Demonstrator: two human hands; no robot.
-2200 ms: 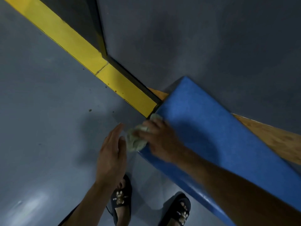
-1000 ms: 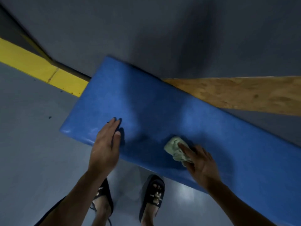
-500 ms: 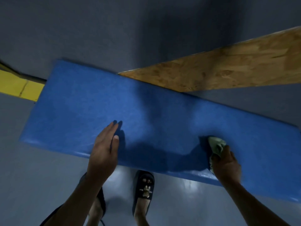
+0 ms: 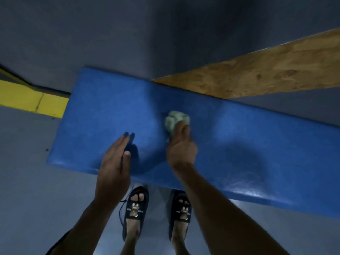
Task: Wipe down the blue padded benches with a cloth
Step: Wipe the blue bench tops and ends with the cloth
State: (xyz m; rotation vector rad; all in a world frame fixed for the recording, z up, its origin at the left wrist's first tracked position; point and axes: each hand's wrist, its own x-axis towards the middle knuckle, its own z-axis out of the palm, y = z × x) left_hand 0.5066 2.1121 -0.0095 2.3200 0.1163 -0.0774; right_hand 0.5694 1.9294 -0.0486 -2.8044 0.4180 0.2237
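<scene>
Bench [image 4: 230, 137] blue, glossy padded; right hand [image 4: 181, 150] grip clutches crumpled pale-green cloth [image 4: 173, 119]; left hand [image 4: 115, 161] grip spread flat.

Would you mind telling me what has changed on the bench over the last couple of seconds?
The right hand carried the cloth from the bench's left end out to the right along its top, then back toward the middle. The left hand came down flat on the padding. The right hand's grip on the cloth stayed the same.
</scene>
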